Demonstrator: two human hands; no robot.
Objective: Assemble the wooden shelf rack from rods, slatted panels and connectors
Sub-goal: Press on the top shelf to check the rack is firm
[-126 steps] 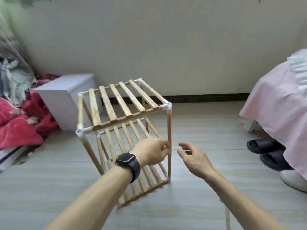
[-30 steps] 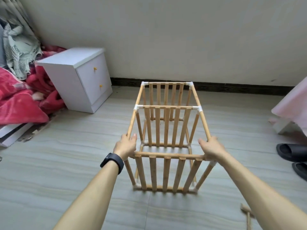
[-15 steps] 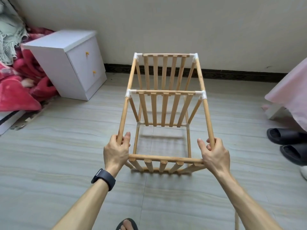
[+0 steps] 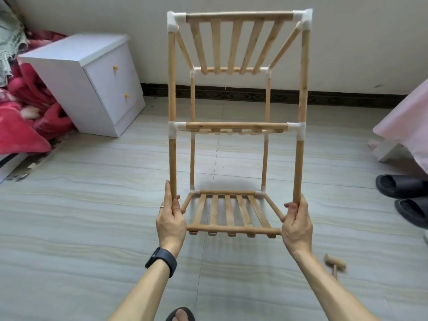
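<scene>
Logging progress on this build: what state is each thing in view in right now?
Three-tier wooden slatted shelf rack: upright, tiers joined by white connectors
Left hand: grips the rack's front left rod, low down
Right hand: grips the rack's front right rod, low down
White two-drawer cabinet: drawers shut
Small wooden mallet: lying on the floor, untouched

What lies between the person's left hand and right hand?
The lowest slatted panel of the rack spans the stretch from the left hand to the right hand, and both hands hold the rack. The head view shows it.
</scene>
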